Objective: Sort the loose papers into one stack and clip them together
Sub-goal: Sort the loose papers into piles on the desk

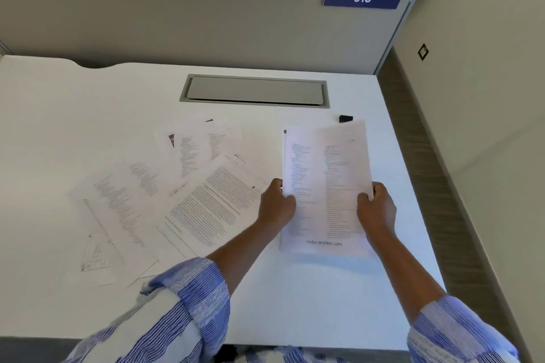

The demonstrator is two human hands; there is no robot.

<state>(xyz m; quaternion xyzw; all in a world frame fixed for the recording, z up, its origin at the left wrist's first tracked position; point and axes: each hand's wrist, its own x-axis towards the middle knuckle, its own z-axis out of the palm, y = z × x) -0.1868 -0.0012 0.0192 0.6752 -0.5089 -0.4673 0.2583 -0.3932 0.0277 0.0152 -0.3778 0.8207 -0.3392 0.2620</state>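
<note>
I saw both hands closed on one thin stack of white printed sheets (pixel 324 186), which was lifted a little above the white desk top (pixel 309 303). The left hand (pixel 275 205) pinched the stack's left edge, thumb on top, and the right hand (pixel 376 206) pinched its right edge in the same way. From the stack, the loose white printed papers (pixel 177 194) lay fanned out and overlapping at 9 o'clock, on the desk. A small black binder clip (pixel 345 118) sat at 12 o'clock, just beyond the stack's far edge; its lower part was hidden by the sheets, so I could not tell its exact form.

The right edge of the desk ran near the right hand, with floor beyond it. The bare desk surface toward me was open between the forearms. A grey recessed cable tray lid (pixel 255 91) lay farther at 11 o'clock, before the grey partition panel (pixel 177 20). The text on the papers was too blurred to read, except the footer "mobooksfree.com". The striped blue sleeves (pixel 191 298) were cut off by the lower frame.
</note>
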